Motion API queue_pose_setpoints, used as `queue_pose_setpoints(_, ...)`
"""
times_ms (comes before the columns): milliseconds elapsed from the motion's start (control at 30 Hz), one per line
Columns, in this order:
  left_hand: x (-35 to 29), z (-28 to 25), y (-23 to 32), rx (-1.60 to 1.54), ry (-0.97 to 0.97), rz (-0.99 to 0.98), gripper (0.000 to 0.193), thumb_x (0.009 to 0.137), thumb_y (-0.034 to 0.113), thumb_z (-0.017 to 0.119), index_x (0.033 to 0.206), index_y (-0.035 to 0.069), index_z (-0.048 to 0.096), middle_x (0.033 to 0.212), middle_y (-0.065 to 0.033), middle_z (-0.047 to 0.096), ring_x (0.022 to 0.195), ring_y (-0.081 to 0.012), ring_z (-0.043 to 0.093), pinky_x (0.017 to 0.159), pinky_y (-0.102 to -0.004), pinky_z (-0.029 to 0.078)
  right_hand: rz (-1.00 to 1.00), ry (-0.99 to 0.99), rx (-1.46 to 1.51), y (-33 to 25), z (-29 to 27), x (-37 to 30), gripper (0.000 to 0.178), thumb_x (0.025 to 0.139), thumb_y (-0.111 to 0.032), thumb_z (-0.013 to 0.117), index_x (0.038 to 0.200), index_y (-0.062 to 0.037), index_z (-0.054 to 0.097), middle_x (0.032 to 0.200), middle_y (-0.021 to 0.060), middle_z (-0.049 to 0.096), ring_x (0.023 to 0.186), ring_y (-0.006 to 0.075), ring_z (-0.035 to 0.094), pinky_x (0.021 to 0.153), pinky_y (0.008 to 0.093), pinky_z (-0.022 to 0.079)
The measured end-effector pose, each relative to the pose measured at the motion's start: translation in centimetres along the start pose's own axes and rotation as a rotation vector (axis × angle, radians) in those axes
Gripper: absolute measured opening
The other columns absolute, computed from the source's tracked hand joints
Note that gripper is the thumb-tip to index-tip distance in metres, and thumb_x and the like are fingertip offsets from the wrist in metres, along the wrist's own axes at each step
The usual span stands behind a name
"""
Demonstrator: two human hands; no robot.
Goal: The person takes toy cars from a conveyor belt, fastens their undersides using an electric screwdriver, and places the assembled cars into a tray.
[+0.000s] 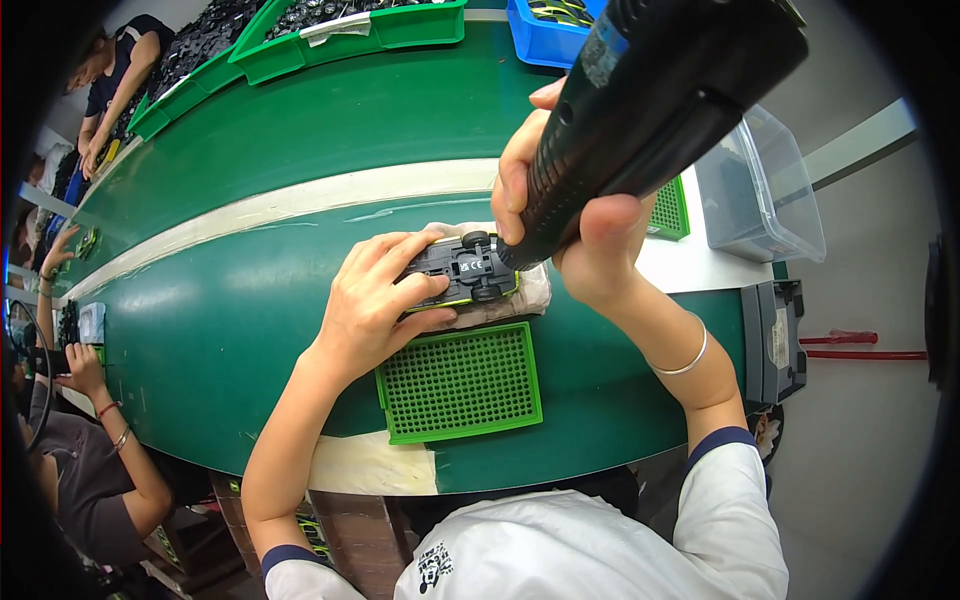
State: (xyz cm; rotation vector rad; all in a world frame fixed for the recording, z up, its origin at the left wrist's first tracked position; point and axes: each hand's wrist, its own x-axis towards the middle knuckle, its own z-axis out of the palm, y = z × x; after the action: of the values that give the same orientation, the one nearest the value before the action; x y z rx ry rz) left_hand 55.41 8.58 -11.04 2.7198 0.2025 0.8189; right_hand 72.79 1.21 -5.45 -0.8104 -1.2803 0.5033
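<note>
A toy car [462, 268] lies wheels-up on a pale cloth pad [535, 292], its black underside showing and a yellow-green edge below. My left hand [372, 295] grips the car's left end, fingers over the underside and thumb along the near side. In my right hand [600, 225] is a black electric screwdriver [610, 130], held tilted with its body rising toward the upper right. The driver's nose meets the car's underside near the right pair of wheels; its bit and any screw there are hidden. Just nearer to me sits a green tray with rows of small holes [460, 383].
Green bins [350, 45] of black parts line the far side, beside a blue bin [540, 40]. At right are a clear plastic box [760, 190], another green perforated tray [672, 210] and a grey case [772, 340]. Other people work at the left.
</note>
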Motion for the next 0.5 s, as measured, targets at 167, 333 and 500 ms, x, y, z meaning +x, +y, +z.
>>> queue_pose_setpoints(167, 0.1, -0.2, 0.0, -0.011, 0.002, 0.007, 0.029, 0.059, 0.019, 0.071, 0.079, 0.007, 0.055, 0.108, -0.0102, 0.052, 0.091, -0.0279, 0.051, 0.075, -0.0384, 0.042, 0.021, -0.006, -0.008, 0.0, 0.0, 0.0, 0.079, 0.072, -0.065, 0.046, 0.111, 0.0015, 0.029, 0.067, 0.0059, 0.047, 0.048, 0.0103, 0.049, 0.044, 0.0197, 0.042)
queue_pose_setpoints(333, 0.1, -0.2, 0.1, -0.01, 0.003, 0.004, 0.028, 0.059, 0.019, 0.071, 0.079, 0.007, 0.055, 0.108, -0.0103, 0.052, 0.091, -0.028, 0.051, 0.075, -0.0386, 0.042, 0.023, -0.043, 0.03, 0.0, -0.2, 0.1, 0.081, 0.069, -0.067, 0.047, 0.111, -0.0004, 0.026, 0.068, 0.006, 0.047, 0.05, 0.0111, 0.05, 0.046, 0.0206, 0.043)
queue_pose_setpoints(500, 0.2, -0.6, 0.9, -0.007, -0.006, -0.045, 0.026, 0.06, 0.018, 0.071, 0.079, 0.008, 0.055, 0.109, -0.0097, 0.052, 0.095, -0.0277, 0.05, 0.083, -0.0405, 0.038, 0.031, -0.049, 0.243, -2.9, -0.4, 0.9, 0.071, 0.067, -0.058, 0.056, 0.1, 0.0001, 0.034, 0.068, 0.0069, 0.046, 0.052, 0.0134, 0.049, 0.047, 0.0224, 0.042)
